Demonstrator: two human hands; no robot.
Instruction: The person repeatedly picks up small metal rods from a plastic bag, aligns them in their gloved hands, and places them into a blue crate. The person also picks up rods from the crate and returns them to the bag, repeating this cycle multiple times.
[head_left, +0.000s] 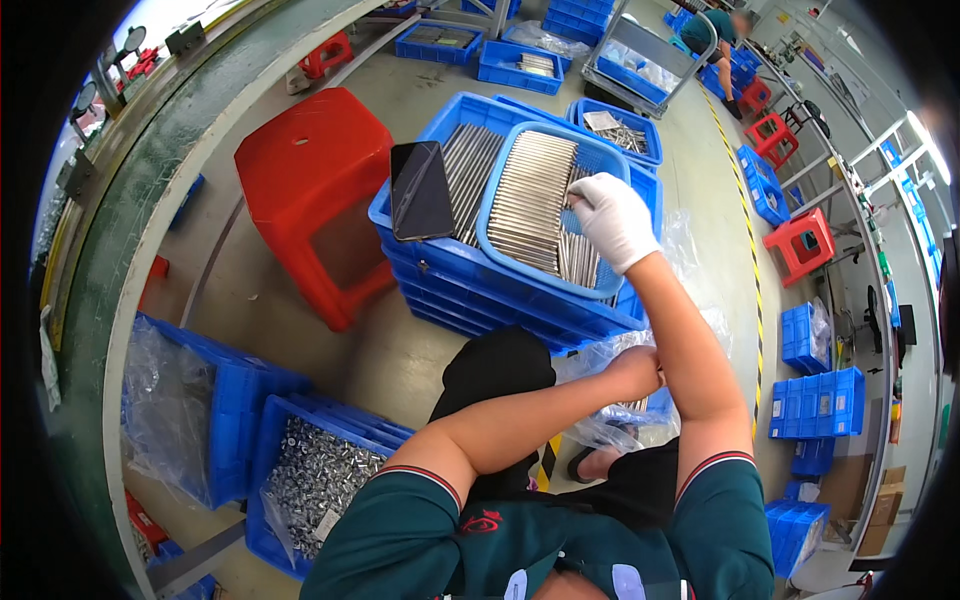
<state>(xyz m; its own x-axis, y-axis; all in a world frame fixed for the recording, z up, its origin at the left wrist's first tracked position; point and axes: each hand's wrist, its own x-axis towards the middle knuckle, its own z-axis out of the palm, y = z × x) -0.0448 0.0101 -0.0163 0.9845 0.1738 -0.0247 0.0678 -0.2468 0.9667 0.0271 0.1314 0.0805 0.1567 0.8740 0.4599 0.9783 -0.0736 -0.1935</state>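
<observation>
My right hand (612, 220), in a white glove, is over the right part of a light blue tray (488, 215). Its fingers are bent in a pinch at the metal rods; what they hold, if anything, is hidden. Silvery metal rods (530, 200) lie side by side in a neat row in the tray, with more rods (578, 258) beside them under my hand. My bare left hand (635, 374) is closed beside my right forearm, above a plastic-lined bin. The forearm partly covers its fingertips, so its contents cannot be made out.
The tray rests on stacked blue crates (470, 290), with longer rods (470, 180) and a black phone (420, 190) at the left. A red stool (315, 150) stands left of them. A crate of small metal parts (315, 470) sits at lower left, near a workbench edge (150, 250).
</observation>
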